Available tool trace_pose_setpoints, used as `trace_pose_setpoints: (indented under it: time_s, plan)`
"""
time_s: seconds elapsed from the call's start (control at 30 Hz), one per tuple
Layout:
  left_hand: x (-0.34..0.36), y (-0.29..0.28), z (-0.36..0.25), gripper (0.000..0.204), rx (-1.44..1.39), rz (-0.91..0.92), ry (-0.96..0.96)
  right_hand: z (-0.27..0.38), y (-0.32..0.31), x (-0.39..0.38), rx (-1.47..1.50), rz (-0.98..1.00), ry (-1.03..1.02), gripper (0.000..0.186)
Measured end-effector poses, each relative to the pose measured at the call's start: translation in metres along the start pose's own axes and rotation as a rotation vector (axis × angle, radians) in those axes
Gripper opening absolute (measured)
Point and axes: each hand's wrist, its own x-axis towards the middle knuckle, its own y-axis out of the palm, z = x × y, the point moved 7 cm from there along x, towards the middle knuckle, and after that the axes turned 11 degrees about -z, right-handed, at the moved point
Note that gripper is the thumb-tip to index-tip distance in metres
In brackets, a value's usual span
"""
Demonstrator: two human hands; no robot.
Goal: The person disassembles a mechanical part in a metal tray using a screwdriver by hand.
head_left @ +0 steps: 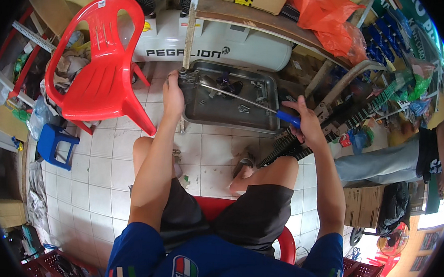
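Observation:
My left hand (172, 99) is closed around a grey metal part (188, 88) over the left edge of a dark metal tray (228, 121). A long-shafted screwdriver with a blue handle (288, 118) reaches across the tray, its far end against or close to that part. My right hand (308, 124) holds the handle's end, with some fingers stretched out around it. Inside the tray lie small screws (243, 108), a metal piece (261, 91) and some dark parts (228, 84). The left hand's fingertips are partly hidden.
A red plastic chair (90, 87) and a blue stool (58, 144) stand left on white tiles. Behind the tray lies a white tank (247, 51) under a shelf (254, 22). Dark toothed strips (287, 145) lean beside my right hand. Another person in jeans (383, 158) is at right.

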Motion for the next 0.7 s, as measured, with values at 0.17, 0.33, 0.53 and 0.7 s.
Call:
trace_pose_setpoints:
  time_s: [0.17,0.33,0.53,0.7]
  plan:
    - [-0.023,0.020,-0.024,0.040,0.082,0.173,0.002,-0.009,-0.008,0.010,0.041,-0.133,-0.139,0.035]
    - [-0.033,0.028,-0.023,0.029,0.097,0.230,-0.078,0.000,-0.019,0.004,0.046,-0.242,-0.276,0.038]
    - [-0.042,0.030,-0.027,0.035,-0.006,0.137,-0.091,0.022,-0.030,-0.003,0.231,-0.313,-0.491,0.054]
    - [-0.034,0.030,-0.010,0.034,-0.018,0.114,-0.095,0.010,-0.024,0.003,0.390,-0.198,-0.201,0.057]
